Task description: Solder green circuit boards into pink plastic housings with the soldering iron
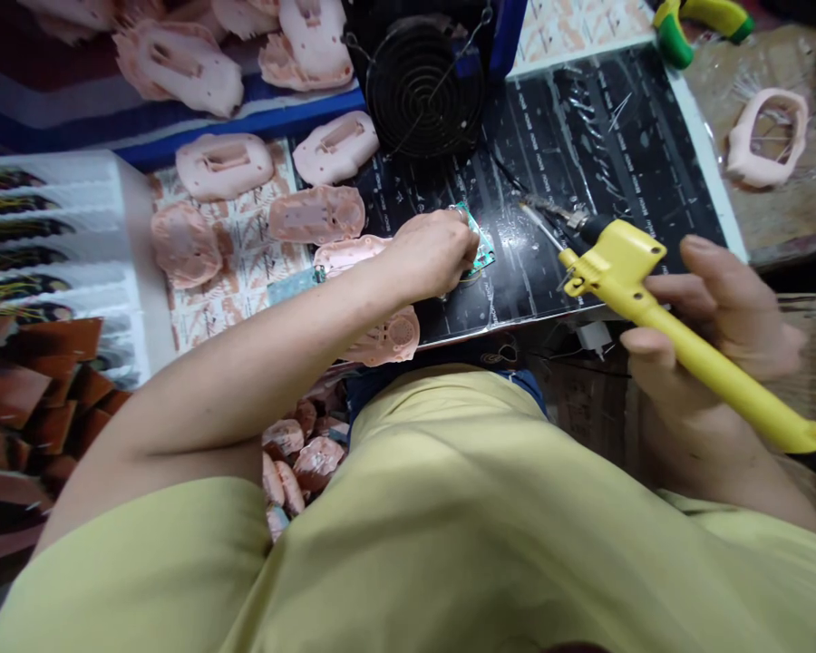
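Observation:
My left hand (432,252) is closed on a small green circuit board (481,247) that rests on the black work mat (585,145). My fingers cover most of the board. My right hand (707,317) grips the yellow handle of a soldering iron (653,308). Its metal tip (540,225) points left and hovers a short way right of the board, apart from it. A pink plastic shell (387,337) lies under my left wrist at the mat's near edge.
Several pink shells (316,213) lie on patterned paper left of the mat. A black fan (425,86) stands at the back. A pink ring-shaped part (768,136) and green-yellow pliers (694,23) lie at right. White trays of wires (47,236) sit far left.

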`<state>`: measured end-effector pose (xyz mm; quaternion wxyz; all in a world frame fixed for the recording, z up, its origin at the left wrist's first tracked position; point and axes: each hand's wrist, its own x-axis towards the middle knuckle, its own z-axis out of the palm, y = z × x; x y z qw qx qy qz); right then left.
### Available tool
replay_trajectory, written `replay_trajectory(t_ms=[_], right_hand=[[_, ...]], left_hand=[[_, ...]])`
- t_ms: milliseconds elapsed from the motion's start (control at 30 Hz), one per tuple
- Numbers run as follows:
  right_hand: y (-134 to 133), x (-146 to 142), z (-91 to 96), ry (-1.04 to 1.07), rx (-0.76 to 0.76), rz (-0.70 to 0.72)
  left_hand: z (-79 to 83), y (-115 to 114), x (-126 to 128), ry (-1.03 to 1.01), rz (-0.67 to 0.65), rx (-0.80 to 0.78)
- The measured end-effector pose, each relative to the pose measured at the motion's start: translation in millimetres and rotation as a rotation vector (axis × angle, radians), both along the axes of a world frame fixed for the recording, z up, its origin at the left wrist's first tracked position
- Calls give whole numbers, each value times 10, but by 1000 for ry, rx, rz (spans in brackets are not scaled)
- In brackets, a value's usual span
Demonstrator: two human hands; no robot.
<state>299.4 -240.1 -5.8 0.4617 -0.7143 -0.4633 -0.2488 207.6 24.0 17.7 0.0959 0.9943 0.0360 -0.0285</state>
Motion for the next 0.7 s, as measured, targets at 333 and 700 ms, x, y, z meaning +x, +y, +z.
replay_trajectory(t_ms=[333,700], right_hand=[[114,41,-84,-140,16,-72],[127,43,-129,-55,88,-101]], left_hand=[[-69,166,23,-163,189,-55],[-141,-51,244,-133,252,-233]])
